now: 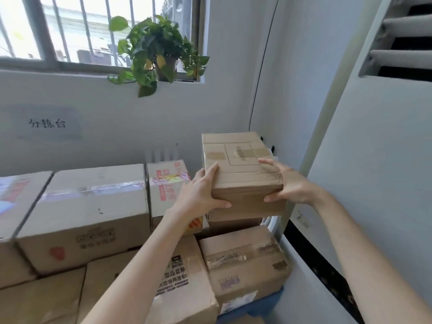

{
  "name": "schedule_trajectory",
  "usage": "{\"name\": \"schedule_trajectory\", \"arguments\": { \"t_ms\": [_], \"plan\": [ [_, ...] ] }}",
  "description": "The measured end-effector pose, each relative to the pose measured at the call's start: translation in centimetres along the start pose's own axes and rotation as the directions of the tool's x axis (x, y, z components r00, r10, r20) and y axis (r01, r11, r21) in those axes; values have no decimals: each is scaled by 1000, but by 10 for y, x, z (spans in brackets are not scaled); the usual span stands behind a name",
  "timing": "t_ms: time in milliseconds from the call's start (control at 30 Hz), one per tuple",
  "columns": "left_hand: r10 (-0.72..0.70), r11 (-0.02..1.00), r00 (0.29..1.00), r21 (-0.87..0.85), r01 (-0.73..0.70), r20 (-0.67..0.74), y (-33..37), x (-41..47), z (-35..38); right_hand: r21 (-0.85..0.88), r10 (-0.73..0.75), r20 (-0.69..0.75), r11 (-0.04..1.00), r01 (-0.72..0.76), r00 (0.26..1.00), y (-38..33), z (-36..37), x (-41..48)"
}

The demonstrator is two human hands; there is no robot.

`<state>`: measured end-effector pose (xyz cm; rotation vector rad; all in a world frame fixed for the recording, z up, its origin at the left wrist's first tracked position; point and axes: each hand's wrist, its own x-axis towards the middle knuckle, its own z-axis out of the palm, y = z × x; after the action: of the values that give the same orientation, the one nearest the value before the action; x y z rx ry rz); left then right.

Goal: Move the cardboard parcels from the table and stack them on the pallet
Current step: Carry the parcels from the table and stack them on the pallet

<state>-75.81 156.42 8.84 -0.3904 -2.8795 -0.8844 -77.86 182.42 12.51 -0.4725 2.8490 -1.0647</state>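
I hold the plain brown taped cardboard parcel between both hands, straight ahead and slightly right of centre, above the back right corner of the stack. My left hand grips its near left corner, fingers up the side and thumb across the front face. My right hand grips the near right corner, fingers over the top, thumb on the front. Both hands are at the near end, equally close.

The parcel's long axis runs away from me toward the wall. It lies directly over a darker brown box, but I cannot tell whether they touch. A white box with red print stands just beside it on the left, and the blue pallet shows below. I judge the move ahead is a level lowering, squared to that box.
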Motion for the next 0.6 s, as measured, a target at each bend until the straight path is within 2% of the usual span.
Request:
{"name": "schedule_trajectory", "arguments": {
  "t_ms": [200, 600],
  "plan": [
    [-66, 997, 997, 41, 68, -33, -17, 14, 31, 2, -27, 101, 1000, 27, 995, 33, 15, 39],
    [-161, 975, 979, 135, 178, -125, -40, 30, 69, 7, -51, 194, 999, 51, 980, 71, 41, 89]
  ]
}}
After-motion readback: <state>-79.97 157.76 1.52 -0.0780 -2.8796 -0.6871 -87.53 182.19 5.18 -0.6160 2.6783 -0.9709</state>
